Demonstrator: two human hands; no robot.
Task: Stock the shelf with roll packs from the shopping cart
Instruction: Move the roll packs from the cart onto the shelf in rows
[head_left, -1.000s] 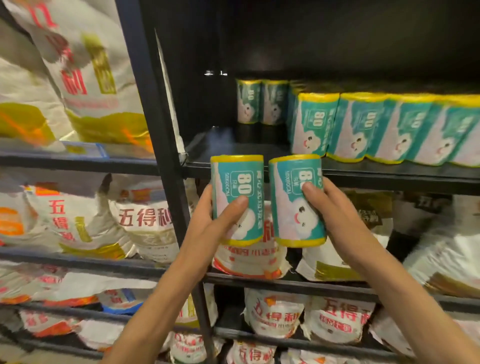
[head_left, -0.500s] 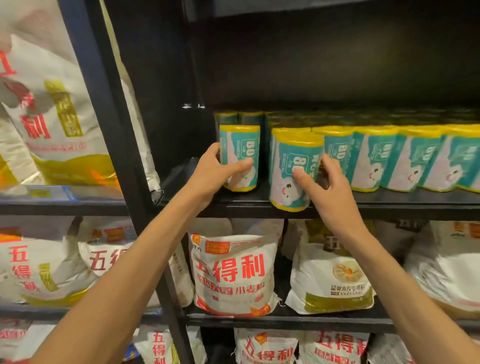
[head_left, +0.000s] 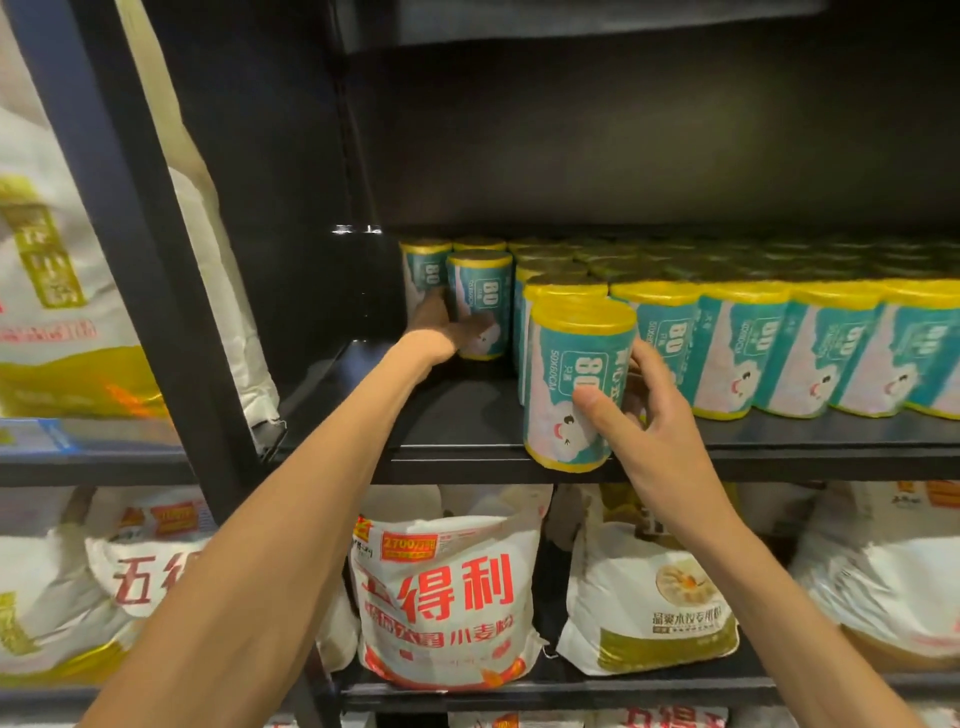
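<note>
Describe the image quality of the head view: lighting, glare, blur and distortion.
Head view: the shelf bay is dim, its rear roll packs fading into shadow; front packs are brighter; two small glints sit at the back-left corner; the left hand and its pack look soft; the right hand and its pack are sharper; wide-angle bending slants the upright post.

Black shelf (head_left: 467, 415), upright roll packs (head_left: 737, 353)

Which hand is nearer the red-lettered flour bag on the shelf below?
Right. The right hand is above the flour bag at the shelf edge; the left hand reaches deep toward the back.
</note>
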